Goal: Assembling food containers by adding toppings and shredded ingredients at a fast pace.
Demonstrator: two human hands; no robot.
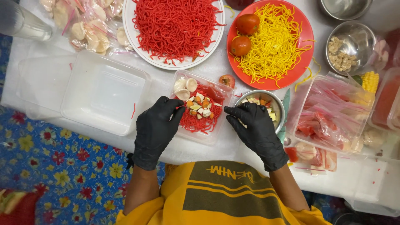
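Fingers of my left hand [155, 129] pinch a red noodle strand at the plastic container [200, 109].
Right hand [255, 129], fingers loosely apart, grips the metal bowl [276, 104] beside it, near the table's front edge.

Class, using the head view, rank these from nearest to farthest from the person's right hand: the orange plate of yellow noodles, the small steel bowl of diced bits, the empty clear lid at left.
From the right hand:
1. Small steel bowl of diced bits, touching its fingers.
2. Orange plate of yellow noodles, above, farther up the table.
3. Empty clear lid, far left, beyond the left hand.
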